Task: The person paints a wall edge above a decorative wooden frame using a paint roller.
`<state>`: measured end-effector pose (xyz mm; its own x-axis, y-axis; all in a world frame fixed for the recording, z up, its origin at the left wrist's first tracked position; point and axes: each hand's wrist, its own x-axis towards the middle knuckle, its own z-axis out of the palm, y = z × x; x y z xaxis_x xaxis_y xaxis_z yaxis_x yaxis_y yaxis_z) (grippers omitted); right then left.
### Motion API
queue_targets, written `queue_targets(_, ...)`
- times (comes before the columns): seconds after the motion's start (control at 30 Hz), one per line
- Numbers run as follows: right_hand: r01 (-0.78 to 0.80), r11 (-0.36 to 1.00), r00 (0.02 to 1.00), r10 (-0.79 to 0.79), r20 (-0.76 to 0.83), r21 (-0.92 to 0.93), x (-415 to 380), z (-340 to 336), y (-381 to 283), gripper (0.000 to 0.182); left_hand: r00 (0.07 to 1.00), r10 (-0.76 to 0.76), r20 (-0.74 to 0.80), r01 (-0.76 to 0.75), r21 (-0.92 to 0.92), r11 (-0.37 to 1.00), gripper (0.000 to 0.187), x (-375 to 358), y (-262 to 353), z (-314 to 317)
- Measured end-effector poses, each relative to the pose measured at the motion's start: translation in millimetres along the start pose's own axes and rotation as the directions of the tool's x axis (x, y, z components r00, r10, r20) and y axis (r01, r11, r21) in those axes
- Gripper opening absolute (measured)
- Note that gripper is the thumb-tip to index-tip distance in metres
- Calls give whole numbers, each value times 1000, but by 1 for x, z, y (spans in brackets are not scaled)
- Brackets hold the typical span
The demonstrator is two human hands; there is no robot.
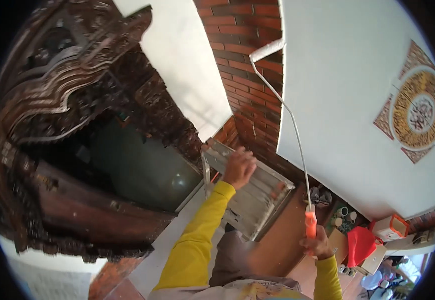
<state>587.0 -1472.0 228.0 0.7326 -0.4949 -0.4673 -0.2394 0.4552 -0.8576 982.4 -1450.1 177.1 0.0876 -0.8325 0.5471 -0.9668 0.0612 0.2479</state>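
Observation:
My right hand is closed round the orange handle of a paint roller. Its long bent wire frame reaches up, and the white roller sleeve lies over the edge between the brick strip and the white wall. My left hand is on the upper edge of a worn, paint-stained step stool, with its fingers curled over that edge. The fingertips are partly hidden.
A dark carved wooden frame with a glassy panel fills the left. A round calligraphy ornament hangs on the white wall. At lower right are a red cloth, a white-and-orange container and several small cups.

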Motion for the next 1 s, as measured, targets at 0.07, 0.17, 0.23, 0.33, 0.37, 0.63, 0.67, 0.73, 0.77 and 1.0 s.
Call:
queue_targets(0.07, -33, 998, 996, 29, -82, -57, 33, 28, -14, 20, 994, -27, 105, 36, -79, 996, 22, 7, -14, 6)
queue_targets(0.17, -15, 988, 985, -11, -172, -153, 71, 61, -37, 18, 990, -58, 126, 75, -132, 988, 22, 23, -17, -7)
queue_targets(0.23, 36, 977, 976, -80, -201, -210, 87, 80, -59, 17, 986, -62, 154, 83, -137, 987, 23, 26, -20, -8)
queue_targets(0.33, 33, 968, 979, -81, -187, -248, 95, 98, -94, 14, 992, -45, 117, 62, -146, 987, 26, 29, -25, -5)
queue_targets(0.37, 106, 934, 969, -174, -176, -342, 99, 100, -97, 14, 994, -41, 100, 56, -151, 987, 27, 29, -26, -3)
queue_targets(0.63, 224, 904, 927, -313, -207, -364, 116, 143, -135, 27, 979, -5, 204, 30, -117, 993, 26, 37, -18, -8)
queue_targets(0.67, 202, 921, 938, -281, -205, -334, 120, 141, -124, 26, 985, 11, 172, 7, -101, 995, 26, 37, -18, -8)
queue_targets(0.73, 97, 946, 983, -139, -119, -309, 128, 129, -103, 23, 983, 16, 181, 2, -95, 995, 26, 38, -19, -9)
queue_targets(0.77, 260, 845, 941, -331, -73, -468, 129, 125, -96, 24, 982, 12, 186, 6, -95, 996, 26, 35, -18, -10)
queue_targets(1.0, 420, 888, 908, -406, 107, -188, 131, 132, -116, 53, 954, 35, 298, -1, -116, 993, 26, 17, -22, 5)
